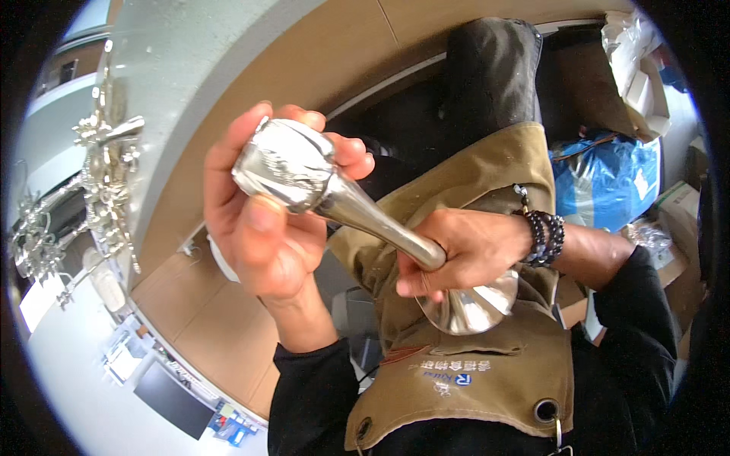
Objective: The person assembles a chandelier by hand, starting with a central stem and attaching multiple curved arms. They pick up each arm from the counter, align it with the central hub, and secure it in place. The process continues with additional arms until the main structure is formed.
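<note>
The left hand (262, 220) was wrapped around the bulbous top of a shiny metal goblet (365, 216), thumb pressed on its near side and fingers curled over the far side. The right hand (464, 254) was clenched around the thin stem, just above the flared round foot, which stuck out below the fist. The goblet lay tilted, its top up and to the left, its foot down and to the right, held in the air close above the person's lap.

A tan apron (471, 372) covered the lap beneath it, and a dark beaded bracelet (546, 237) sat on the right wrist. Nothing came between the camera and the goblet, though both hands hid parts of its top and stem.

Off to the left hung a cluster of silvery metal ornaments (103, 178) against a pale wall. To the right, behind the right forearm, lay a blue plastic bag (608, 182) among cardboard boxes (677, 205).
</note>
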Motion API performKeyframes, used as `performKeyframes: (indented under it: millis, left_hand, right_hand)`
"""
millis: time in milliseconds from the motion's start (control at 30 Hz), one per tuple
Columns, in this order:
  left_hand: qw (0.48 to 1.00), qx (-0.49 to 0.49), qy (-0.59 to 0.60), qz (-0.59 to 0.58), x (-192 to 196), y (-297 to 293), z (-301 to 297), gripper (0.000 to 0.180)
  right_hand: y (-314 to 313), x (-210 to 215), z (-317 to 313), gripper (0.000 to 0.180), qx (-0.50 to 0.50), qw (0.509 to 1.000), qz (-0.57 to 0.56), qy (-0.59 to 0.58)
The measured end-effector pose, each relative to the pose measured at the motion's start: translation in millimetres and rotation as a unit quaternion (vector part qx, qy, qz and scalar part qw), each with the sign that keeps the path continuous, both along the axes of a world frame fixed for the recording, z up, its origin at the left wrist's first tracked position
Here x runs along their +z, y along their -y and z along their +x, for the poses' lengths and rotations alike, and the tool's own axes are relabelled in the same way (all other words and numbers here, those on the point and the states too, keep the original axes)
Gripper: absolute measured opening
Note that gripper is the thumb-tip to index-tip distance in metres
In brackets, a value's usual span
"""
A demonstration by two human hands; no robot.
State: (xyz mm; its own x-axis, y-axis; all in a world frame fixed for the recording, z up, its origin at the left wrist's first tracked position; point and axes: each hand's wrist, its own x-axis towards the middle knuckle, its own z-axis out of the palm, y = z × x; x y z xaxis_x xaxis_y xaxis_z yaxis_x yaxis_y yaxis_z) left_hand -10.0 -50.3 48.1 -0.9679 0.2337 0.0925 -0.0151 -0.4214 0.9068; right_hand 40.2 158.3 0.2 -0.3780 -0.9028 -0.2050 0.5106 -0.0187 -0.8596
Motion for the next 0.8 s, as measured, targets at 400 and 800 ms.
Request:
performKeyframes:
  millis: [400, 800]
  left_hand:
    - [0.957, -0.14, 0.01, 0.253, 44, -16, 21, 0.057]
    - [0.95, -0.099, -0.176, 0.239, 189, 5, 107, 0.047]
  right_hand:
    - [19, 48, 10, 0.035, 0.136, 0.986, -0.083, 0.044]
    - [27, 114, 68, 0.058, -0.084, 0.927, -0.361, 0.053]
